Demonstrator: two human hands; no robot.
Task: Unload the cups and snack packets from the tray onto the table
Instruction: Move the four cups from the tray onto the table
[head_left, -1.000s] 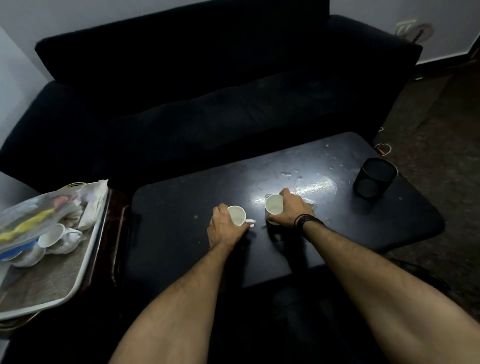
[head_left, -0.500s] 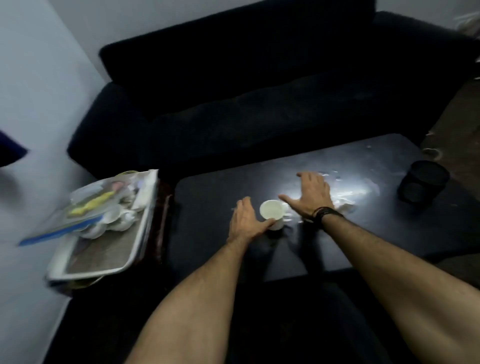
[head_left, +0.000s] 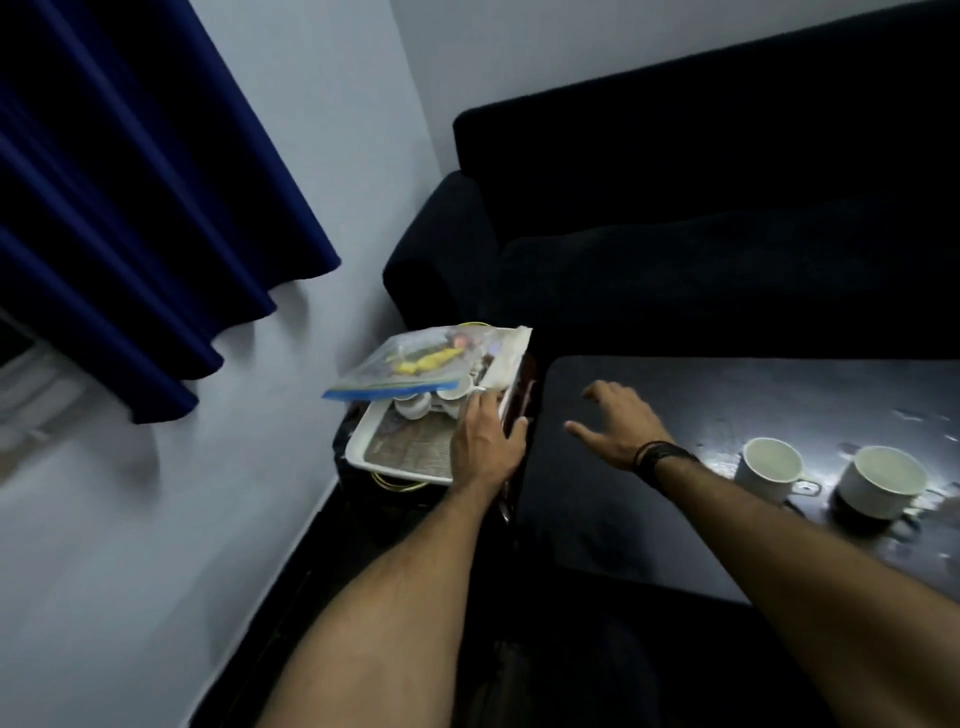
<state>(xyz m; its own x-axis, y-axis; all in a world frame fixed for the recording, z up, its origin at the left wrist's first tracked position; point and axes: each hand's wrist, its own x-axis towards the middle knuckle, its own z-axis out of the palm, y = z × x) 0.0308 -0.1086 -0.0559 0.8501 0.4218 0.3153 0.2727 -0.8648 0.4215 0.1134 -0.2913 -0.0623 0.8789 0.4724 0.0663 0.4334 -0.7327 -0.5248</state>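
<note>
A white tray (head_left: 370, 440) rests on a small stand left of the black table (head_left: 649, 519). On the tray lie white cups (head_left: 418, 406) under a clear snack packet (head_left: 415, 364) with yellow contents and a blue edge. My left hand (head_left: 485, 441) reaches over the tray's right rim, fingers apart, holding nothing, its fingertips close to the cups. My right hand (head_left: 621, 423) hovers open above the table's left part. Two white cups (head_left: 769, 467) (head_left: 883, 480) stand on the table at the right.
A black sofa (head_left: 701, 218) runs behind the table. A dark blue curtain (head_left: 130, 208) hangs at the left against a pale wall. Water drops glint on the table near the two cups.
Both hands let go of the two cups on the table and moved left. The view swung left; my left hand now reaches over the tray.
</note>
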